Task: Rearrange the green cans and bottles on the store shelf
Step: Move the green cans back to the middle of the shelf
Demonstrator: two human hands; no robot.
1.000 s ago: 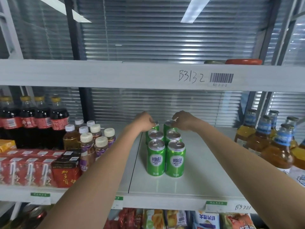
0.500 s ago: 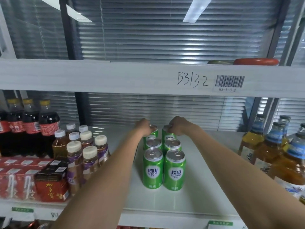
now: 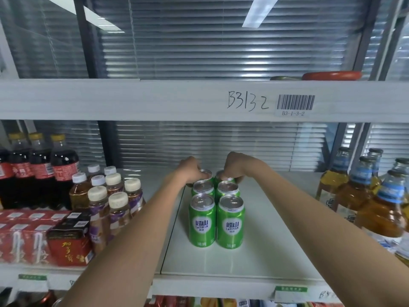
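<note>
Reaching deep into the shelf [image 3: 276,240], you had both bare arms stretched over a block of green cans [image 3: 215,209], two across and three deep on the smooth white board. Your left hand [image 3: 191,170] lay curled over the top of the back left can [image 3: 204,175], fingers wrapped down its far side, so that grip was clamped on it. Your right hand [image 3: 234,166] did the same on the back right can [image 3: 223,177], knuckles bent and fingertips pressed to its rim and wall. Both back cans stood upright on the shelf, touching the middle pair in front of them.

The cans were short glossy cylinders with bright silver lids and ring pulls; the front pair [image 3: 217,220] showed round white badges with blue lettering and stood side by side, touching.

To your left stood small clear plastic bottles [image 3: 110,200] of brown drink with ribbed cream and white caps, behind them tall dark cola bottles [image 3: 42,167] with yellow caps and red labels, and in front red cartons [image 3: 33,238] under shiny film. To your right stood amber glass bottles [image 3: 365,196] with blue neck labels. On the matte grey beam [image 3: 132,100] above were handwritten "B3132" and a barcode sticker [image 3: 295,105].
</note>
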